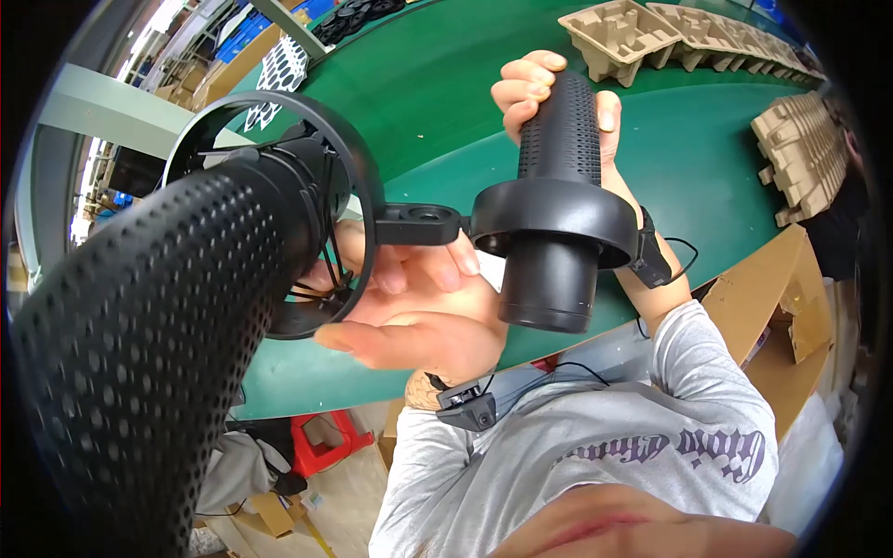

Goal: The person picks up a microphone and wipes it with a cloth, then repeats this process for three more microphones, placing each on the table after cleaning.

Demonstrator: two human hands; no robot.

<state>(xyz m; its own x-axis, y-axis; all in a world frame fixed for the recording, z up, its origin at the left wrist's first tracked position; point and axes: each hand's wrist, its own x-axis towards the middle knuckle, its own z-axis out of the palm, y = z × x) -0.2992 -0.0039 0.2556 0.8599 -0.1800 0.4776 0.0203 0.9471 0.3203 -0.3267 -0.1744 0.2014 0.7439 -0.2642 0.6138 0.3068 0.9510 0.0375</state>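
A black microphone (158, 279) with a perforated grille looms large at the left, close to the camera. Round its body runs a shock mount ring (365, 177) with thin black cords and a short bracket. My left hand (423, 312) grips this ring at its lower right, thumb in front and fingers partly behind. A second black microphone (558, 139) stands nearly upright on the right, grille up. Its own shock mount ring (558, 212) surrounds the lower body. My right hand (535, 93) wraps the upper grille from behind, fingertips showing on both sides.
Moulded pulp trays (619, 37) line the far right of the green table (698, 167); more pulp trays (805, 153) are stacked at the right edge. An open cardboard box (767, 307) sits nearby. Below the table is a red stool (326, 442). A metal post (112, 107) rises at left.
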